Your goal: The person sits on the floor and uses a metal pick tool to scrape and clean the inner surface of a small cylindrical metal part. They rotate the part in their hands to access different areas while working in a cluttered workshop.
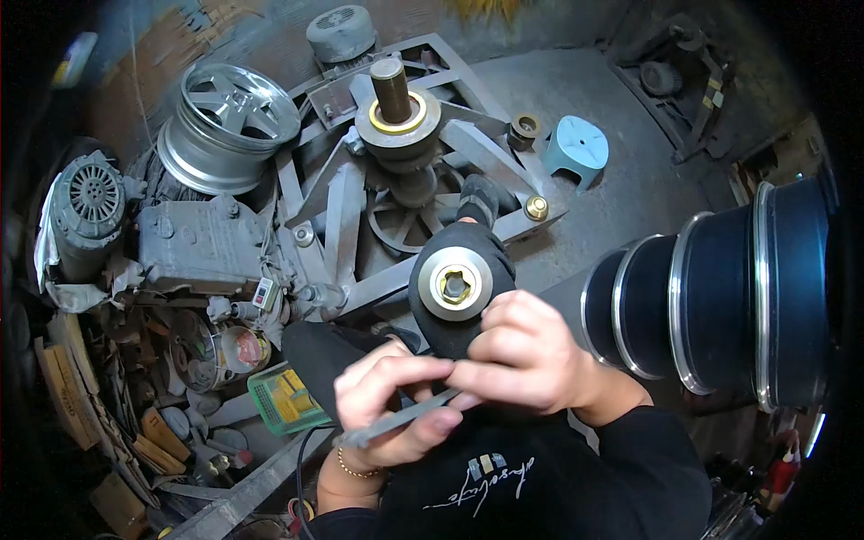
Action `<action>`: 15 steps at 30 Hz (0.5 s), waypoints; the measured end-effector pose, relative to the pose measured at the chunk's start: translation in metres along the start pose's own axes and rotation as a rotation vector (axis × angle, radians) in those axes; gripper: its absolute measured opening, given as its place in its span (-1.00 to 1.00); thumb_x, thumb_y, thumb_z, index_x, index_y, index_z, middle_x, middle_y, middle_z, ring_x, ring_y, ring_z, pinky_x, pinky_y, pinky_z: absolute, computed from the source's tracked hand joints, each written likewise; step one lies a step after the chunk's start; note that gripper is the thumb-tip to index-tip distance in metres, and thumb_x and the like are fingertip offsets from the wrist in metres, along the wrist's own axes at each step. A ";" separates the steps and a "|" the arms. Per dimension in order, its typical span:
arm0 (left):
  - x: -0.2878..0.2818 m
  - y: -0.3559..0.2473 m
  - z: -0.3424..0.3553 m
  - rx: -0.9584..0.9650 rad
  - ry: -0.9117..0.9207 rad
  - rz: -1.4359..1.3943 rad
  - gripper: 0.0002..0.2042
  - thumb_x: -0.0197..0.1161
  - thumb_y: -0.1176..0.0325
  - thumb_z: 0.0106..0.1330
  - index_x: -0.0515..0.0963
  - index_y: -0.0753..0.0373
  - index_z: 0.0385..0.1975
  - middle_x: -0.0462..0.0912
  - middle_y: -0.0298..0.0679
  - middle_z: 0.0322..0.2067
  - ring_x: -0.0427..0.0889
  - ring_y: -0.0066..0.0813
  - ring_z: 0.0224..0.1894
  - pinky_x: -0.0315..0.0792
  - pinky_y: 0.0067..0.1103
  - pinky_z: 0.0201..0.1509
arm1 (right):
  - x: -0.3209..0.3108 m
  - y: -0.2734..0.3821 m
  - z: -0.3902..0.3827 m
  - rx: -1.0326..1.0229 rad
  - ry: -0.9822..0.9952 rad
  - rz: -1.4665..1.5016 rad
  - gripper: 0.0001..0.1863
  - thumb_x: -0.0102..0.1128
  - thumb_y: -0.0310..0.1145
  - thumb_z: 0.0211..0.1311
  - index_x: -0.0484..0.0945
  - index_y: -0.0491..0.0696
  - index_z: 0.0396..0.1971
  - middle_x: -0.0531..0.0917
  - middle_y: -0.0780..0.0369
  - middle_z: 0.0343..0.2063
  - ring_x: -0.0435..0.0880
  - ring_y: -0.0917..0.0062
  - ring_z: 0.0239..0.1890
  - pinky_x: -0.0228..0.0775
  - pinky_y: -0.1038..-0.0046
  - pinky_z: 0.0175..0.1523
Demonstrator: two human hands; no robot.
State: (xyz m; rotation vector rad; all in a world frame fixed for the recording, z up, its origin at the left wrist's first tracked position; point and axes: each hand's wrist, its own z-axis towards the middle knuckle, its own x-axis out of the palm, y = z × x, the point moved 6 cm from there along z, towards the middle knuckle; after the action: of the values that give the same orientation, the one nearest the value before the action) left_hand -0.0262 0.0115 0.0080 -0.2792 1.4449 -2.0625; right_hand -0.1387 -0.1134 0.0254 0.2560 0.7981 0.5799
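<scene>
A thin, flat grey strip (398, 420) runs between my two hands, low and close to my body. My left hand (382, 391) has its fingers and thumb closed around the strip, and one end sticks out past the wrist side. Up against it, my right hand (526, 360) is closed in a pinch at the strip's other end. What its fingertips hold there is partly hidden. Just beyond the hands, a round silver metal piece (436, 301) with a star-shaped, gold-toned opening rests on my dark-clothed leg (459, 337). Neither hand grips that piece.
Ahead stands a welded steel frame (346, 220) carrying a vertical spindle (391, 94). A silver alloy wheel (211, 171) and an electric motor (88, 202) are at left, above a green basket (261, 396). Black, silver-edged rims (720, 292) stack closely at right, near a light-blue stool (579, 144).
</scene>
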 end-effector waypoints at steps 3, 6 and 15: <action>-0.003 0.005 -0.015 0.030 -0.075 0.022 -0.84 0.36 0.48 0.27 0.51 0.33 -0.47 0.55 -0.26 -0.64 0.47 -0.49 -0.64 0.35 -0.59 -0.52 | 0.010 0.003 0.003 -0.010 0.069 0.022 -0.59 0.46 -0.04 0.00 0.69 -0.02 -0.26 0.52 0.31 -0.38 0.55 0.41 -0.29 0.43 0.34 -0.13; -0.028 0.012 -0.029 -0.013 -0.296 -0.277 -0.77 0.14 0.31 0.49 0.42 0.34 -0.37 0.46 -0.21 -0.65 0.38 -0.50 -0.64 0.29 -0.57 -0.55 | -0.019 -0.021 -0.003 0.085 -0.093 -0.113 -0.34 0.54 0.10 -0.14 0.68 -0.09 -0.12 0.58 0.22 -0.23 0.58 0.31 -0.12 0.44 0.23 0.02; -0.044 0.018 -0.038 -0.154 -0.514 -0.275 -0.37 -0.28 -0.15 0.63 0.48 0.42 -0.05 0.66 0.04 -0.47 0.68 -0.21 -0.45 0.59 -0.41 -0.36 | 0.021 -0.081 -0.026 0.379 -0.023 0.099 0.07 0.70 0.02 -0.21 0.40 -0.20 0.31 0.50 -0.07 0.22 0.43 0.02 0.34 0.24 0.12 0.43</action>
State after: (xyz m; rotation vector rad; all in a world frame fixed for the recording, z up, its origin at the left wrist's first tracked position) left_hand -0.0028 0.0625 -0.0154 -1.0391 1.2902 -1.8867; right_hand -0.1146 -0.1672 -0.0385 0.6519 0.8733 0.5142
